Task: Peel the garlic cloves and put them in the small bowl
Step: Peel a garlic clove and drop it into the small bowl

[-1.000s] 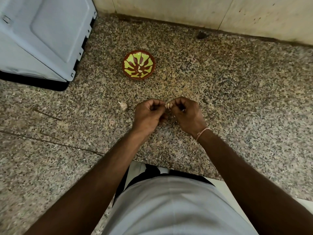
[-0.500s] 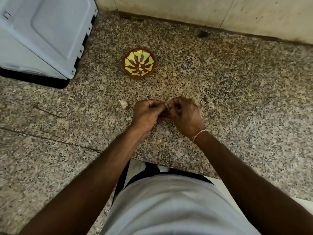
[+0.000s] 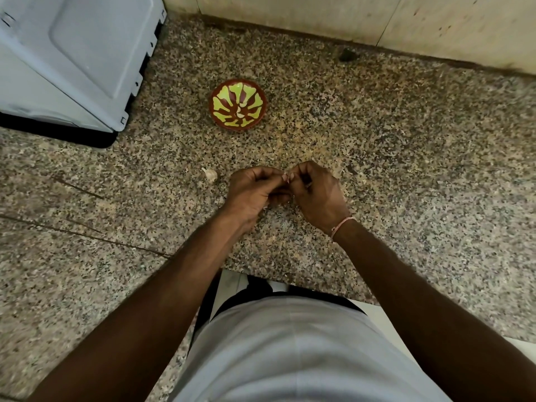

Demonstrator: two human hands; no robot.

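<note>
A speckled granite desk (image 3: pixel 377 169) carries a small bowl (image 3: pixel 220 111) far centre; a garlic clove (image 3: pixel 211 174) lies nearer. A grey appliance (image 3: pixel 72 53) stands far left.

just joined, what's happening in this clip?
A person is peeling a small pale garlic clove, pinched between the left hand and right hand above the speckled granite counter. Another unpeeled garlic clove lies on the counter just left of the hands. The small red-and-green patterned bowl sits further back, with something pale inside, probably peeled garlic.
</note>
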